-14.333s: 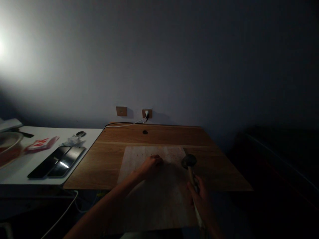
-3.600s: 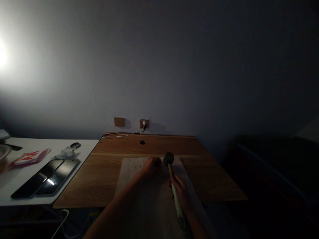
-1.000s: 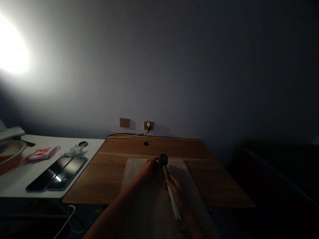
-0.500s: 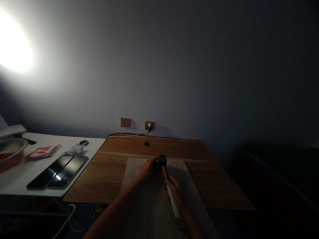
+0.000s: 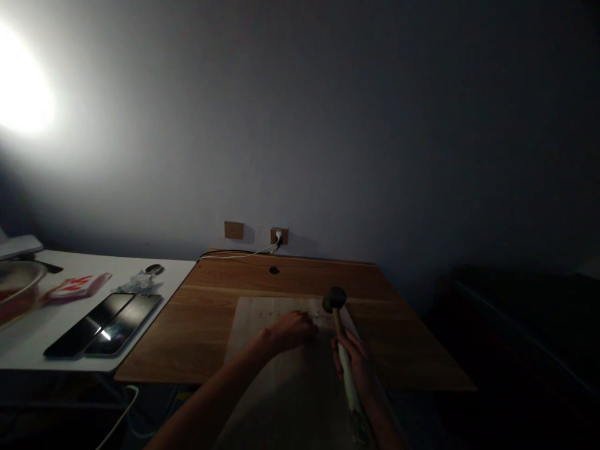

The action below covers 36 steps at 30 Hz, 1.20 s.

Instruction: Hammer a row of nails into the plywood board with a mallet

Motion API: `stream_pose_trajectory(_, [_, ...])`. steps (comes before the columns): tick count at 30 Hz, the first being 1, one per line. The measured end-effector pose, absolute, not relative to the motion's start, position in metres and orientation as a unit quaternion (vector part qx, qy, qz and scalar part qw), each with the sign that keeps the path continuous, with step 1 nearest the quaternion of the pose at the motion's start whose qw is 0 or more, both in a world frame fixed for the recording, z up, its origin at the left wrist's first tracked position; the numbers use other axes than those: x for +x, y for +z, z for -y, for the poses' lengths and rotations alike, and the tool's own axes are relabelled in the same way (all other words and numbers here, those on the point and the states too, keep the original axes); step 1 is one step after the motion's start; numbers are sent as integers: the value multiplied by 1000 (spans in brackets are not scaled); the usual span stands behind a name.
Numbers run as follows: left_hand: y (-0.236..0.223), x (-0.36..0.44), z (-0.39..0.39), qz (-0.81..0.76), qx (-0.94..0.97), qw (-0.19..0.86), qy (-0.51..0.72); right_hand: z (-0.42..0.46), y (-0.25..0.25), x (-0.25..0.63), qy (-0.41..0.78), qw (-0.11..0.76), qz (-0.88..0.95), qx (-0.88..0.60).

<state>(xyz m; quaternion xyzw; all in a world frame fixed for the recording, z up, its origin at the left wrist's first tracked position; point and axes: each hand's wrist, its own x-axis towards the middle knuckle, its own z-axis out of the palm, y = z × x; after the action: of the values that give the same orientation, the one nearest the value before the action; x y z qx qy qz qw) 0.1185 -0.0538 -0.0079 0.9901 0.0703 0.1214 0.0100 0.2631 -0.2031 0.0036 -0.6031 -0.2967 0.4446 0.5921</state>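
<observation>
My right hand (image 5: 354, 356) is wrapped round the pale handle of a mallet (image 5: 334, 300) with a dark, rounded head. The head is raised over the far right part of a light wooden board (image 5: 281, 375). My left hand (image 5: 293, 329) rests low over that board, its fingers curled and pressed together; what they pinch, if anything, is hidden. A row of small nails (image 5: 269, 314) stands along the board's far edge, left of my left hand. Another small shiny nail (image 5: 317, 314) shows between my left fingertips and the mallet head.
Under the board is a brown wooden table (image 5: 187, 337) against the wall. A white plug (image 5: 279, 236) with cables sits in a wall socket. At the left, a white table (image 5: 178, 272) carries two dark phones (image 5: 124, 325), a red-and-white packet (image 5: 77, 285) and a bowl (image 5: 21, 275).
My left hand has moved right along the board, uncovering the row of nails. My right hand and the mallet have shifted right, away from my left fingers.
</observation>
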Motion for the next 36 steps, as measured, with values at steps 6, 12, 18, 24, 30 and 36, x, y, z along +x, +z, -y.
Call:
stream_pose_trajectory(6, [-6, 123, 53, -69, 988, 23, 135, 207, 9, 261, 457, 588, 294, -599])
stream_pose_trajectory(12, [-5, 93, 35, -213, 917, 216, 260, 206, 8, 251, 432, 599, 290, -608])
stream_pose_trajectory(18, [-25, 72, 15, -361, 823, 311, 309, 204, 6, 244, 437, 587, 297, -614])
stream_pose_trajectory(24, [-30, 77, 22, -369, 815, 311, 320, 201, 6, 237, 446, 591, 306, -598])
stream_pose_trajectory(30, [-30, 77, 23, -361, 831, 280, 317, 197, 1, 230, 462, 578, 302, -601])
stream_pose_trajectory(36, [-30, 73, 24, -357, 846, 266, 293, 193, 8, 218, 488, 553, 319, -596])
